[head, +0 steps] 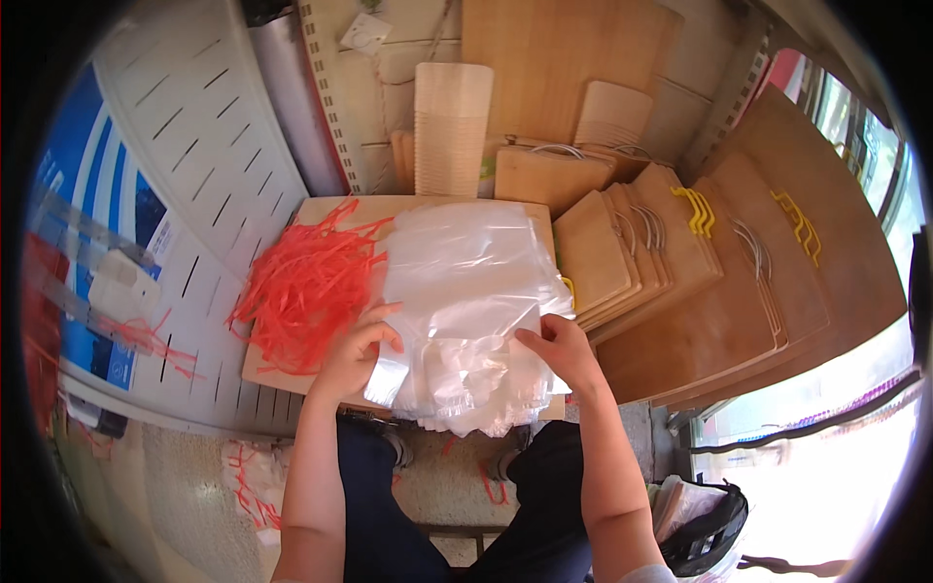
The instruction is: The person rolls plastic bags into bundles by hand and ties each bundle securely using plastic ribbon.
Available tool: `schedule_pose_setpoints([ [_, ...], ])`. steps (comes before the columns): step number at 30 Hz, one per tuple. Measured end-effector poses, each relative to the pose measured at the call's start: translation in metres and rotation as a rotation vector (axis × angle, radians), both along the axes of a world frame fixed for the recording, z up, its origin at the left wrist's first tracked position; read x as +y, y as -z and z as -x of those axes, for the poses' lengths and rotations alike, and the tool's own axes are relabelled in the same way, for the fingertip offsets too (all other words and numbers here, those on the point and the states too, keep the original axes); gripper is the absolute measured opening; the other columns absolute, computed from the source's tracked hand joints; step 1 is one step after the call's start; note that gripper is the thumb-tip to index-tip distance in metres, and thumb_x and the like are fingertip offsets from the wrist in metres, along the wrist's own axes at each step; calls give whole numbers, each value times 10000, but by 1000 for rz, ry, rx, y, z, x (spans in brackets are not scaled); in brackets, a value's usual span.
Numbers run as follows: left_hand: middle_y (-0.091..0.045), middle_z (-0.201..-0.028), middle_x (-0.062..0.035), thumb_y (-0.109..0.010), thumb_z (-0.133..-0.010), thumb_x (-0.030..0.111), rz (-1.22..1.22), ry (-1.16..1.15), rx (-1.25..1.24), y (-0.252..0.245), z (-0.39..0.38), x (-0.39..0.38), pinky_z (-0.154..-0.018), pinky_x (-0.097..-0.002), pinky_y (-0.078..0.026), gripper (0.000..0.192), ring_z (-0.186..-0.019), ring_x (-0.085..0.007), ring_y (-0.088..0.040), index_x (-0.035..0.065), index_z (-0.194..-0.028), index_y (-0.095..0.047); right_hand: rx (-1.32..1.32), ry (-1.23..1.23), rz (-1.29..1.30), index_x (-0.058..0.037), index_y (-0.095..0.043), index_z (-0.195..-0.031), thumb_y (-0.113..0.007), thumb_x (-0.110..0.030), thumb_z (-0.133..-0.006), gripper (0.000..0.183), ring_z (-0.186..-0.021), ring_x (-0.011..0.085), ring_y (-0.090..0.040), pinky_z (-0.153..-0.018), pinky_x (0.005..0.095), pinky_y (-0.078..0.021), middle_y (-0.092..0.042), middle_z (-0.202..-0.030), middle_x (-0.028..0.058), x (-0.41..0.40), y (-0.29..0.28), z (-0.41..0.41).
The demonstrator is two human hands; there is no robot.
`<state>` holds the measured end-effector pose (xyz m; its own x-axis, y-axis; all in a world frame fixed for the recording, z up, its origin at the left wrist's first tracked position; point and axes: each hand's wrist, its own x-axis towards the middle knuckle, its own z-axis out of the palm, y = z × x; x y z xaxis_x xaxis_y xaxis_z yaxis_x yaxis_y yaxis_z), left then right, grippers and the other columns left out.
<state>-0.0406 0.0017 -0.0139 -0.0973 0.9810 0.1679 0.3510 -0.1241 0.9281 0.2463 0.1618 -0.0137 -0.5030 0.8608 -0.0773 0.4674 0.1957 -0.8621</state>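
Note:
A thick pile of clear plastic bags (463, 255) lies on a pale wooden board (321, 209) in front of me. At the pile's left side, my left hand (356, 357) has its fingers curled around a folded edge of the top bag. My right hand (561, 348) pinches that bag's right edge between thumb and fingers. The near ends of the bags are crumpled and hang slightly past the board's front edge. Beside my left hand, a loose heap of red plastic strips (310, 284) covers the board's left part.
Wooden cutting boards with metal handles (590, 255) and yellow handles (674, 218) lean at the right. A stack of pale trays (452, 131) stands behind the bags. A slotted white metal panel (197, 146) borders the left. A black bag (707, 521) sits low right.

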Motion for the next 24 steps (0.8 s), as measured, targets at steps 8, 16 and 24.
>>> schedule_pose_setpoints([
  [8,-454,-1357,-137,-674,-732,-4,21,22,-326,8,14,-20,-1035,-331,-309,171,-1312,-233,-351,65,-865,-591,274,-45,207,-1,-610,-936,-595,-178,-891,182,-750,55,-516,-676,219,-410,-604,-816,-4,-23,-16,-1],
  [16,-478,-1308,-120,-570,-846,78,-79,-114,-811,14,8,-27,-923,-301,-431,191,-1152,-193,-503,31,-1029,-598,687,5,683,-31,-554,-1075,-538,-157,-926,196,-804,101,-602,-730,256,-495,-637,-911,31,-34,-27,8],
  [24,-554,-1185,-49,-549,-925,297,271,-426,-930,20,1,-23,-860,-322,-471,405,-1058,-152,-546,51,-1241,-493,903,-54,901,-55,-550,-1048,-550,-161,-912,172,-694,126,-605,-642,272,-518,-619,-818,36,-37,-28,32],
])
